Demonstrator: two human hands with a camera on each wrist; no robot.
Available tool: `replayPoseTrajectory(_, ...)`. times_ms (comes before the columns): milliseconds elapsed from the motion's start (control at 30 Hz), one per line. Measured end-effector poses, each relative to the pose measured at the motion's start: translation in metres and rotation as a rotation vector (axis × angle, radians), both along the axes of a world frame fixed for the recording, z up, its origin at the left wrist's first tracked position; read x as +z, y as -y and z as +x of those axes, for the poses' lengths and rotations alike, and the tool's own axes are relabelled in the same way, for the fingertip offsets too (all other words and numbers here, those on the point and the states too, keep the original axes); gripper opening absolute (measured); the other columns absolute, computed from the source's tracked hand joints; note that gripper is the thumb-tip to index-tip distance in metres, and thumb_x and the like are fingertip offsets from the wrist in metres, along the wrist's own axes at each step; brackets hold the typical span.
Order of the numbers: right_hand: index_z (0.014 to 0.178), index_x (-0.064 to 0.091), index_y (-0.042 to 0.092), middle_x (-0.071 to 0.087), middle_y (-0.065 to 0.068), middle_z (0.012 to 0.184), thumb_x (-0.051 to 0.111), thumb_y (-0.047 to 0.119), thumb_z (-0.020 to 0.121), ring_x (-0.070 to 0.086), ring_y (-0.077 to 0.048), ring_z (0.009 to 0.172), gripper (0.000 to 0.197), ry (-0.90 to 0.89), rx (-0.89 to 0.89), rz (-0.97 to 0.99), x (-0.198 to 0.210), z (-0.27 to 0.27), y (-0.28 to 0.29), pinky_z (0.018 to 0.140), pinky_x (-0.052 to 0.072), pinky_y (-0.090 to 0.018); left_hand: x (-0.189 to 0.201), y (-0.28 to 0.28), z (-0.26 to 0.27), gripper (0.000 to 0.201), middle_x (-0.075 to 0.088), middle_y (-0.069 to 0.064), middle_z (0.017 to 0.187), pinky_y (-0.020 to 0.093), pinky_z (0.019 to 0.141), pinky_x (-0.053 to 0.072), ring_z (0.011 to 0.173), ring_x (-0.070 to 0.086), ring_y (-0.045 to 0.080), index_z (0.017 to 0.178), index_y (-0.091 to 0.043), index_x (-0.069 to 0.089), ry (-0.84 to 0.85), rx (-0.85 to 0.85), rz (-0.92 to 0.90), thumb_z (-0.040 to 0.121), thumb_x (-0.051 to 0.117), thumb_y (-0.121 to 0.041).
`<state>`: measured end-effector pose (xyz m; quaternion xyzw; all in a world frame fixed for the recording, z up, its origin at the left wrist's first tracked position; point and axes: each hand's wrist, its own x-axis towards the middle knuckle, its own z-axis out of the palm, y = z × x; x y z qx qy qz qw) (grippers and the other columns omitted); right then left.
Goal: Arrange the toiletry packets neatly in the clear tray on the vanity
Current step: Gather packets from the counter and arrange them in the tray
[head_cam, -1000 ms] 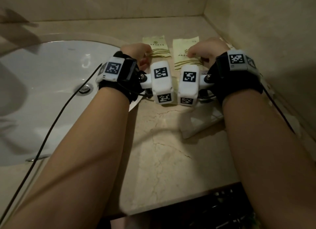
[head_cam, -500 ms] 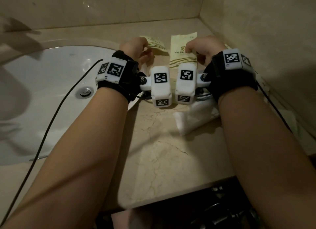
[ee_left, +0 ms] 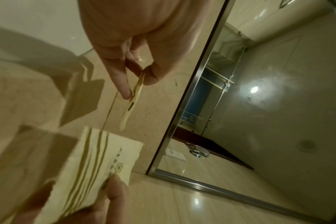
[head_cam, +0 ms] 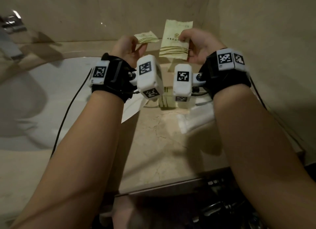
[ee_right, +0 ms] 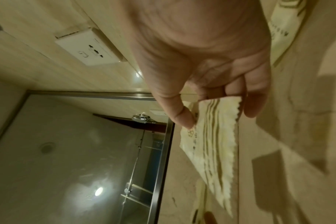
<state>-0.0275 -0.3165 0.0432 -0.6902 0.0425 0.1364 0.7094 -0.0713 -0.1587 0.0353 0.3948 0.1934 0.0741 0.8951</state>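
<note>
Both hands are raised above the marble vanity, each holding a pale yellow toiletry packet with green stripes. My left hand (head_cam: pixel 136 44) pinches a small packet (head_cam: pixel 146 38) by one end; the left wrist view shows this packet (ee_left: pixel 132 98) edge-on between thumb and forefinger of that hand (ee_left: pixel 138 84). My right hand (head_cam: pixel 183 40) pinches a larger packet (head_cam: pixel 176 42) near its printed logo, also seen in the right wrist view as a packet (ee_right: pixel 213 144) under the thumb of my right hand (ee_right: pixel 217 112). Below the wrists lies the clear tray (head_cam: pixel 193 121), with another striped packet (head_cam: pixel 166 98) partly hidden by the wrist cameras.
A white sink (head_cam: pixel 34 100) fills the left side, with a faucet (head_cam: pixel 12 25) at the far left. A black cable (head_cam: pixel 68 112) hangs from my left wrist. Marble walls meet in a corner behind the packets. A mirror (ee_left: pixel 259 91) and a wall socket (ee_right: pixel 90 47) are nearby.
Both hands have lifted their packets off the counter and carried them up towards the back wall. The view has tilted down slightly.
</note>
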Motion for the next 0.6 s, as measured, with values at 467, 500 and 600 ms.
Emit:
replayPoseTrajectory(467, 0.092, 0.051, 0.005, 0.064, -0.018, 0.107, 0.047, 0.003, 0.090, 0.065, -0.025, 0.081, 0.005, 0.088, 0.017, 0.185, 0.045, -0.032, -0.036, 0.065, 0.058, -0.030, 0.058, -0.028, -0.029, 0.032, 0.037, 0.008, 0.073, 0.021, 0.037, 0.047, 0.060, 0.041, 0.014, 0.067, -0.004, 0.040, 0.079, 0.136, 0.144, 0.097, 0.035, 0.004)
replayPoseTrajectory(500, 0.092, 0.051, 0.005, 0.065, -0.018, 0.108, 0.047, 0.003, 0.090, 0.065, -0.025, 0.081, 0.005, 0.093, 0.019, 0.178, 0.048, -0.034, -0.037, 0.065, 0.057, -0.030, 0.061, -0.030, -0.030, 0.032, 0.038, 0.008, 0.073, 0.020, 0.037, 0.047, 0.060, 0.042, 0.014, 0.067, -0.004, 0.041, 0.081, 0.138, 0.145, 0.097, 0.035, 0.004)
replayPoseTrajectory(600, 0.092, 0.052, 0.006, 0.064, -0.016, 0.116, 0.048, 0.006, 0.089, 0.065, -0.026, 0.089, 0.005, 0.100, 0.015, 0.140, 0.055, -0.038, -0.041, 0.071, 0.055, -0.031, 0.066, -0.037, -0.031, 0.029, 0.039, 0.008, 0.076, 0.017, 0.038, 0.046, 0.063, 0.045, 0.014, 0.070, -0.003, 0.040, 0.071, 0.119, 0.197, 0.098, 0.033, 0.002)
